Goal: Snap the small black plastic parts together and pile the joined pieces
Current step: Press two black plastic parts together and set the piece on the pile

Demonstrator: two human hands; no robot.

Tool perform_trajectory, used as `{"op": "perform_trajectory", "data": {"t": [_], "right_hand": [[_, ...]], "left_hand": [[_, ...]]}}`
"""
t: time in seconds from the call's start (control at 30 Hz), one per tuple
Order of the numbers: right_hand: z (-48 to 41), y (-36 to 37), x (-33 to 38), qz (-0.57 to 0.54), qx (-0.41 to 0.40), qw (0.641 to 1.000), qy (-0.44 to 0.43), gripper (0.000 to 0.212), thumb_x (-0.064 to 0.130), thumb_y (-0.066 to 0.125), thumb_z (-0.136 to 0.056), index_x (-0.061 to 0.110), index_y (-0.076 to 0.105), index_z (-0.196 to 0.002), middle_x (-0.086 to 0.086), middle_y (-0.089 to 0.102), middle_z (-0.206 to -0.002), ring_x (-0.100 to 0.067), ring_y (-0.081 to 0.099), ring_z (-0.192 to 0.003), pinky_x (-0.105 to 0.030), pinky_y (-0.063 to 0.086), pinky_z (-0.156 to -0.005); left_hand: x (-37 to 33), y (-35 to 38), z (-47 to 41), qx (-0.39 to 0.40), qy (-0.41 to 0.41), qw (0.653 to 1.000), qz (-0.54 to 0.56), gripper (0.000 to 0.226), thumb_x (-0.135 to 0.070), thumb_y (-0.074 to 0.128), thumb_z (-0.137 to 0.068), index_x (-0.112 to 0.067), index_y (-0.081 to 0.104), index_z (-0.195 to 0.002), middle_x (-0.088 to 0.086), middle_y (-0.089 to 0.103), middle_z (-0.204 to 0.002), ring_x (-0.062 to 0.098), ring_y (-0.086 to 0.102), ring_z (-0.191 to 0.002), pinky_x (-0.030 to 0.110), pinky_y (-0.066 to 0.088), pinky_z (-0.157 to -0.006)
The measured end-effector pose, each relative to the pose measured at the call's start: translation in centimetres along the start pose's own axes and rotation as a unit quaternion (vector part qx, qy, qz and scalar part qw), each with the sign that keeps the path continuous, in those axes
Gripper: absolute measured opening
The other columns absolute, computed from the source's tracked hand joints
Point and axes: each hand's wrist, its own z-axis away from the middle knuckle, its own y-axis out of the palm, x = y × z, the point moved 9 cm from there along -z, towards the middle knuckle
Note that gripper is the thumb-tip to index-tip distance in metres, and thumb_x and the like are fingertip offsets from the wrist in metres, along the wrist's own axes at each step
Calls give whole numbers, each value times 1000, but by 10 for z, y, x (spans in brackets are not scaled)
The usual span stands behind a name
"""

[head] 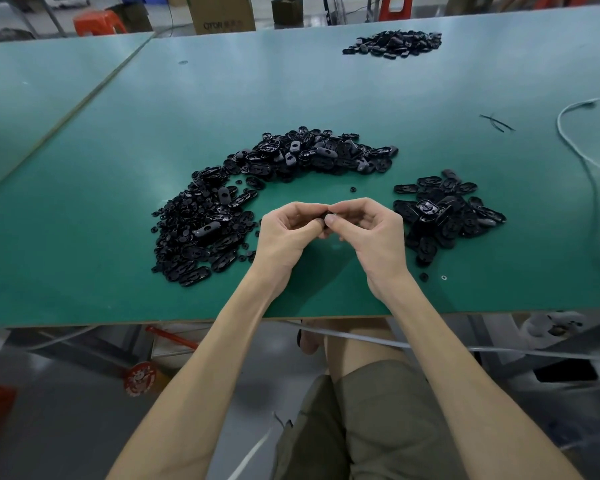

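– Broadly, what is laid out, largest first?
– A green table [153, 133] carries three groups of black plastic parts. A crescent-shaped heap [312, 155] curves from the person's left round to the middle, mixing oval shells with small round pieces. A smaller pile of oval pieces [444, 209] lies at the right, just beside the right hand. A third pile [395, 43] lies well apart, near the far edge.

– And the hands?
– The left hand [284, 233] and the right hand [371, 230] meet above bare table, between the heap and the pile at the right. The fingers of both are curled, and their tips pinch one small black part [328, 213] from either side. The right thumb [330, 220] presses on its near face. Most of the part is hidden, so whether it is one piece or two cannot be told.

– Which step is this?
– Judged from the grip, the snapping-together step: the piece is held for pressing and is not yet piled.

– What does the next move call for?
– Probably a firm squeeze until the halves seat. The piece then goes onto the pile at the right, which seems to be the joined stock.
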Motion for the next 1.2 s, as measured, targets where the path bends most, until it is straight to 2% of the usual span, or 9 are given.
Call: {"op": "perform_trajectory", "data": {"t": [0.17, 0.37, 0.6, 0.73, 0.8, 0.87, 0.97, 1.1, 1.2], "right_hand": [[-1, -7, -1, -22, -30, 999, 5, 14, 3, 81, -86, 12, 77, -95, -3, 79, -87, -14, 72, -76, -20, 54, -67], [-1, -6, -4, -14, -28, 999, 15, 14, 2, 81, -86, 11, 76, -94, -3, 79, -86, -14, 73, -76, -19, 53, -65], [-3, -10, -7, 9, -51, 998, 22, 23, -3, 67, -95, 16, 71, -109, -1, 75, -97, -11, 68, -88, -26, 56, -73], [-6, -7, -7, 72, -40, 996, 29, 17, -6, 60, -93, 10, 66, -95, 9, 69, -78, -8, 60, -74, -24, 49, -66], [-4, -12, -15, 105, -49, 992, 53, 19, -7, 56, -97, 12, 61, -94, 9, 65, -81, -11, 60, -79, -33, 51, -76], [0, -14, -21, 54, -41, 995, 76, 21, -7, 47, -104, 9, 61, -103, 3, 67, -86, -13, 64, -80, -35, 53, -79], [-1, -16, -20, -28, -30, 996, 84, 26, 2, 35, -111, 2, 59, -122, -1, 73, -87, -10, 70, -77, -24, 56, -68], [0, -16, -20, 57, -69, 992, 87, 25, -11, 54, -98, -6, 63, -120, 2, 65, -89, -21, 65, -90, -36, 52, -78], [-2, -9, -6, 59, -50, 996, 38, 26, -7, 65, -93, 15, 69, -106, 2, 73, -97, -12, 68, -91, -33, 54, -79]], "left_hand": [[1, 2, 1, 26, -8, 999, 40, 20, 2, 73, -91, 1, 75, -111, 16, 77, -99, 20, 72, -86, 26, 56, -84], [-3, -1, 3, 1, 6, 1000, -4, 19, 3, 73, -91, 4, 75, -110, 17, 78, -95, 21, 70, -80, 29, 57, -82], [-50, 18, -6, -53, 77, 990, -106, 20, 4, 72, -90, -5, 77, -108, 3, 79, -100, 13, 75, -90, 29, 60, -84], [-80, 87, -25, 44, 118, 971, -203, 18, -3, 77, -86, -15, 80, -99, -9, 79, -92, 0, 73, -87, 13, 54, -82], [-76, 121, -31, 86, 112, 958, -251, 17, -3, 77, -85, -15, 81, -96, -8, 78, -87, -3, 71, -80, 7, 49, -78], [-65, 145, -36, 122, 98, 941, -300, 16, -5, 76, -87, -12, 81, -100, -5, 76, -86, -5, 67, -75, 3, 46, -76], [-55, 161, -33, 162, 86, 922, -341, 24, -8, 72, -93, -10, 78, -117, 1, 78, -106, 4, 68, -89, 10, 48, -89], [-64, 129, -28, 89, 93, 936, -327, 28, -9, 63, -99, -13, 73, -124, -2, 75, -119, 2, 67, -90, 14, 52, -87], [-75, 80, -23, 12, 112, 898, -426, 27, -8, 55, -102, -14, 71, -123, 1, 71, -122, 15, 67, -101, 35, 53, -94]]}}
